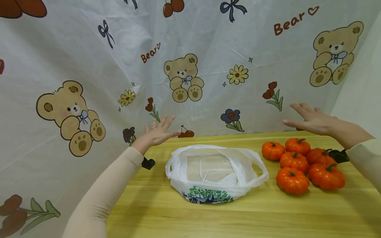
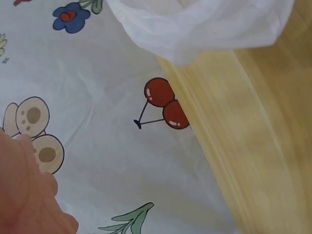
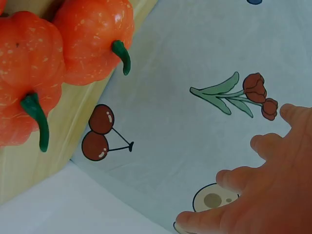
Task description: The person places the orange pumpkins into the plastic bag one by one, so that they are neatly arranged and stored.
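Both hands are raised above the far part of the table, fingers spread, holding nothing. My left hand (image 1: 157,134) is up behind the left end of a white plastic bag (image 1: 208,190), apart from it. The bag stands with its mouth spread and its handles out to the sides; a green tree print shows on its front. My right hand (image 1: 317,120) hovers over the back of a group of small orange pumpkins (image 1: 293,180) with green stems, touching none. In the right wrist view two pumpkins (image 3: 92,44) show closely, left of the right hand (image 3: 263,180).
The yellow wooden table (image 1: 190,219) meets a white cloth (image 1: 208,43) printed with bears and flowers at its back edge. A white wall (image 1: 361,99) rises at the right. Dark bands sit at both wrists.
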`<move>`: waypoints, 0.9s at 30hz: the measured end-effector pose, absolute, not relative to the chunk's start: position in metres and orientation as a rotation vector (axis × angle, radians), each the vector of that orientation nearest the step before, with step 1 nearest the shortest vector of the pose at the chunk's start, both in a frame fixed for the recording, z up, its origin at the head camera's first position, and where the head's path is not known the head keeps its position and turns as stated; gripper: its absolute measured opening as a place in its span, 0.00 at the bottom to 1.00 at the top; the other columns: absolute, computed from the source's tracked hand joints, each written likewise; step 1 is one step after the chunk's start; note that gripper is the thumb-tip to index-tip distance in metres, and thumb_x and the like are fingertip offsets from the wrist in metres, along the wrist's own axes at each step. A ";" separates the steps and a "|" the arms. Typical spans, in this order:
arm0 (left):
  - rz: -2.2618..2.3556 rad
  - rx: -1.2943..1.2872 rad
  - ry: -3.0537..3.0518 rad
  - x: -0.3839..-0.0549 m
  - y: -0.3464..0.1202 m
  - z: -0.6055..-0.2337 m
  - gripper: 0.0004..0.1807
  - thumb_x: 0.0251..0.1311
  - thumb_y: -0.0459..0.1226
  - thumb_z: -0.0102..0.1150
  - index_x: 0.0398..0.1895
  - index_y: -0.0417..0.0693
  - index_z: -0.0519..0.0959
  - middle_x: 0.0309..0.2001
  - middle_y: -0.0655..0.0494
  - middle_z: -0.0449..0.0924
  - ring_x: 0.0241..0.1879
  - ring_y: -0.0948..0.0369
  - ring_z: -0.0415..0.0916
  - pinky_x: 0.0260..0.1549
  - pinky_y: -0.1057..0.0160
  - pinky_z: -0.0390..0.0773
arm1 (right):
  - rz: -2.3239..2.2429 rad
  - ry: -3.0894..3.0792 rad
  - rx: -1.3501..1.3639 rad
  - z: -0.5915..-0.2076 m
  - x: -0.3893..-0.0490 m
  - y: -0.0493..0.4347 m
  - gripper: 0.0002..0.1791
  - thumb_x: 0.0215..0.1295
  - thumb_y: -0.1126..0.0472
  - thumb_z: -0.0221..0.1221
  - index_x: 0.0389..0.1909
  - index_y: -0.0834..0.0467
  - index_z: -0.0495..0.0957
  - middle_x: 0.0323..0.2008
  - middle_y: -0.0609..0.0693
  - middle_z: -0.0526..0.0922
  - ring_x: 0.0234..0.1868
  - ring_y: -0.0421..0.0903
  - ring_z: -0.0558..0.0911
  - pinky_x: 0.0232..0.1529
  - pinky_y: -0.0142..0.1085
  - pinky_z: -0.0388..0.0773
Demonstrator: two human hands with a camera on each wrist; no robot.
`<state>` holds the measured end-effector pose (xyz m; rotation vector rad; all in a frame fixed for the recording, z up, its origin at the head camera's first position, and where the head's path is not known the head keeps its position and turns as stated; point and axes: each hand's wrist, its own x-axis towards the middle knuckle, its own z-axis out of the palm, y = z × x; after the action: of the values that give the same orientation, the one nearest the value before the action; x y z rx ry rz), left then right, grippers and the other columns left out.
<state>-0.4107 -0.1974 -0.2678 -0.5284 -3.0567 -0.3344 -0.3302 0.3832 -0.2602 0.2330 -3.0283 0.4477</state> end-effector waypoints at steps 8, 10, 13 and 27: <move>-0.496 -0.612 -3.012 -0.406 -0.198 -0.276 0.50 0.62 0.79 0.37 0.83 0.78 0.36 0.84 0.55 0.22 0.79 0.31 0.19 0.68 0.21 0.23 | 0.562 -2.958 0.361 -0.268 -0.322 0.397 0.51 0.77 0.34 0.44 0.82 0.63 0.35 0.77 0.80 0.37 0.67 0.87 0.57 0.61 0.83 0.47; -0.549 -0.639 -3.005 -0.405 -0.198 -0.278 0.50 0.63 0.78 0.37 0.83 0.77 0.35 0.84 0.54 0.22 0.79 0.29 0.22 0.68 0.20 0.27 | 0.575 -2.942 0.377 -0.271 -0.321 0.400 0.50 0.77 0.36 0.45 0.82 0.63 0.36 0.77 0.79 0.40 0.63 0.85 0.65 0.58 0.82 0.56; -0.660 -0.706 -2.989 -0.405 -0.200 -0.281 0.50 0.64 0.76 0.40 0.83 0.76 0.34 0.84 0.52 0.24 0.81 0.33 0.26 0.70 0.21 0.35 | 0.616 -2.926 0.391 -0.275 -0.317 0.404 0.49 0.78 0.38 0.47 0.82 0.63 0.36 0.77 0.77 0.42 0.62 0.82 0.69 0.55 0.79 0.64; -1.214 -0.919 -2.877 -0.402 -0.215 -0.300 0.45 0.69 0.62 0.56 0.78 0.91 0.37 0.84 0.57 0.41 0.80 0.39 0.52 0.71 0.26 0.53 | 0.891 -2.899 0.409 -0.291 -0.303 0.422 0.46 0.81 0.42 0.44 0.83 0.52 0.26 0.80 0.71 0.25 0.74 0.85 0.36 0.55 0.86 0.46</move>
<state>-0.4015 -0.2150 -0.2998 -0.9189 -2.8773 -1.2143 -0.3026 0.4215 -0.2907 0.4095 -2.8993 0.8907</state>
